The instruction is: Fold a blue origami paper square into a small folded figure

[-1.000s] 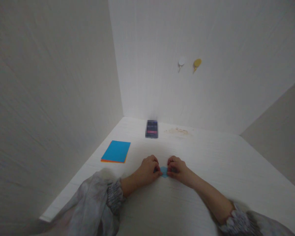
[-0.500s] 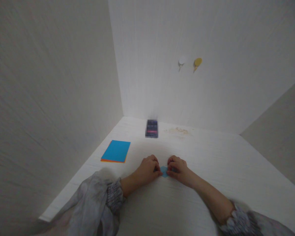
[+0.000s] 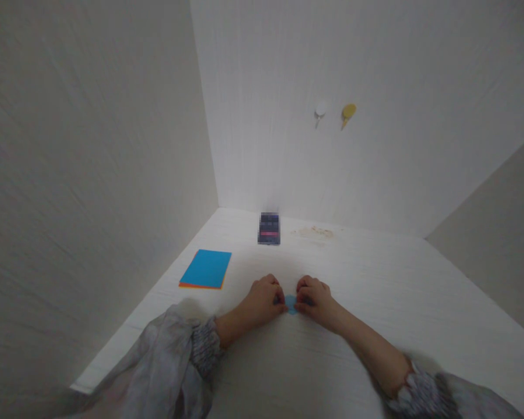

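Between my two hands, low over the white table, is a small piece of light blue paper [image 3: 290, 304]. My left hand [image 3: 266, 298] pinches its left side with thumb and fingers. On the opposite side my right hand [image 3: 317, 299] grips it the same way. Fingers cover both ends of the paper, so its full shape and folds are hidden. To the left lies a stack of coloured paper sheets [image 3: 206, 269], blue on top with orange edges showing beneath.
A dark, pixelated rectangular object [image 3: 269, 228] rests near the back wall. Right of it the tabletop has a brownish worn patch [image 3: 317, 232]. A white hook [image 3: 320, 110] and a yellow hook [image 3: 348, 112] are on the back wall. Walls also rise at left and right.
Both hands keep their pinch on the blue paper and have barely moved. The view has shifted very slightly.
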Motion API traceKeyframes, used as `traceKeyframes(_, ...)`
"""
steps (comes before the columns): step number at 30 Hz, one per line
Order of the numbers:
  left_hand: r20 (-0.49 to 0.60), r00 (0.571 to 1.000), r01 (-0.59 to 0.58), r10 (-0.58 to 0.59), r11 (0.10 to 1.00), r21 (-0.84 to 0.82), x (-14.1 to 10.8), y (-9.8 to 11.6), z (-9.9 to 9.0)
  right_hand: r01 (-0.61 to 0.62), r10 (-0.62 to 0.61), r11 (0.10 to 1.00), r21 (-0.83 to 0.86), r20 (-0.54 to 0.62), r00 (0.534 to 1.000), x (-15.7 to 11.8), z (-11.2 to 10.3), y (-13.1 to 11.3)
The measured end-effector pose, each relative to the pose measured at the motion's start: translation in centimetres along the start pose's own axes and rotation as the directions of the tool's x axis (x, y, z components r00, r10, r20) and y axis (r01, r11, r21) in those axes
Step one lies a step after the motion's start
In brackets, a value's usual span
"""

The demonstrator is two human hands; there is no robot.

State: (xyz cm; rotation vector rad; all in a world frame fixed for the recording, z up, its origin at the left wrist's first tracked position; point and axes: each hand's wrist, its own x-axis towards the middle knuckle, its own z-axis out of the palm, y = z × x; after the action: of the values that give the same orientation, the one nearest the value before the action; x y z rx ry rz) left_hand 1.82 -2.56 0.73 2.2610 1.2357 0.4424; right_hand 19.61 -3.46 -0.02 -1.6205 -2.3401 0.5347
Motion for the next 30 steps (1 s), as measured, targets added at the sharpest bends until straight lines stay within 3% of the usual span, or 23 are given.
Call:
traceKeyframes(4,-0.01,0.999,-0.036,0.036,0.999,0.016,-0.06,-0.21,0.27,-0.02,0.02,1.0,0.009,-0.004,1.0,0.15,0.02,0.04)
traceKeyframes(11,-0.019,0.999,0.042,-0.041,0.997,0.059,0.01,0.38,0.4,-0.044,0.044,0.999,0.012,0.004,0.999,0.13,0.01,-0.19)
traceKeyframes(30,-0.018,0.997,0.079,-0.078,0.991,0.109,0.13,0.5,0.92,-0.084,0.083,0.996,-0.008,-0.036,0.996,-0.07,0.06,-0.76)
